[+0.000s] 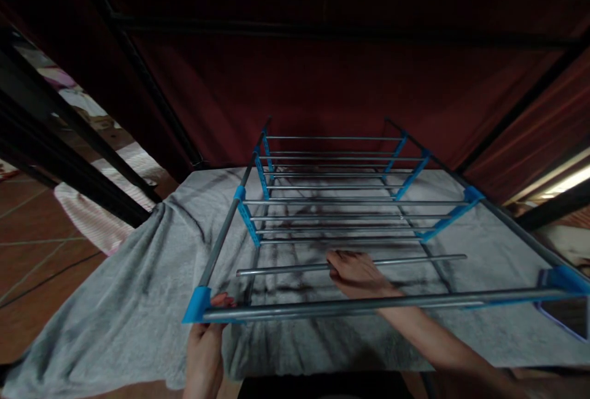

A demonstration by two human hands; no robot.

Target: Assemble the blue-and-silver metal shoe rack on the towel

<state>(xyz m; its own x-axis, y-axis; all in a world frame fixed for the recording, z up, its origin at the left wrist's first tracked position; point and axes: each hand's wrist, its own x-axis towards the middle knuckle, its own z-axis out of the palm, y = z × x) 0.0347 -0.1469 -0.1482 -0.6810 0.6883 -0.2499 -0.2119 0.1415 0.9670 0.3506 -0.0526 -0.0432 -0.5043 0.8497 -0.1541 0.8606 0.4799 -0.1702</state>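
A rack frame of grey metal tubes (350,203) with blue plastic connectors (249,221) lies on a grey blanket. My right hand (354,270) reaches under the nearest crossbar (322,308) and is closed around the middle of a loose metal tube (419,260). Both ends of that tube are free, apart from the connectors. At the near left corner, my left hand (209,328) grips the blue corner connector (198,304) and the end of the crossbar. Its fingers wrap round from below, partly hidden by the bar.
The grey blanket (152,307) covers the surface under the frame. A phone-like dark object with a purple edge (565,316) lies by the near right corner. Dark posts and a red panel (322,85) stand behind. Striped cloth (101,214) hangs at left above a tiled floor.
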